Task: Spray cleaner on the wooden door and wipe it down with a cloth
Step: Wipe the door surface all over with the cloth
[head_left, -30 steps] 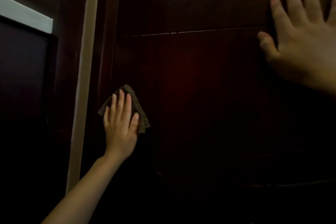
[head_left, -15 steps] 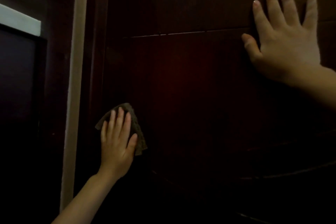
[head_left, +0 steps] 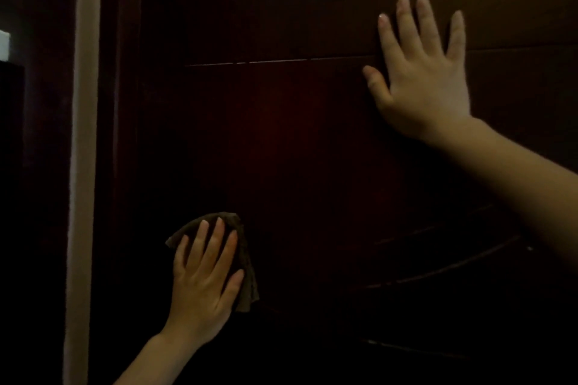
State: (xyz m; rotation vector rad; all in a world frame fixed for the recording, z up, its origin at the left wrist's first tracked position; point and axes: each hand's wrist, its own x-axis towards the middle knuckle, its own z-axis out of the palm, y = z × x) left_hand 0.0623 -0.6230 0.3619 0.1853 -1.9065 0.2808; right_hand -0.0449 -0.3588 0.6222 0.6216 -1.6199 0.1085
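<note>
The left hand (head_left: 203, 287) is lying flat in the lower left of the frame, fingers stretched out and slightly fanned, pointing up. It is pressing a folded brownish cloth (head_left: 245, 275) against the dark wooden door (head_left: 297, 150); nothing is gripped between the fingers, the palm alone is pinning the cloth to the wood. The cloth's edges are showing above the fingertips and along the thumb side. The bare forearm is running down and to the left, out of the bottom edge.

The right hand (head_left: 422, 81) is resting in the upper right of the frame, wide open and empty, palm flat on the door, fingers spread and pointing up, thumb angled out to the left. Its fingers are crossing a thin horizontal groove (head_left: 275, 61) in the panel. The right forearm is stretching down to the right edge of the frame.

A pale vertical strip (head_left: 83, 166) is standing along the left side, beside the door's edge. The two hands are well apart.
</note>
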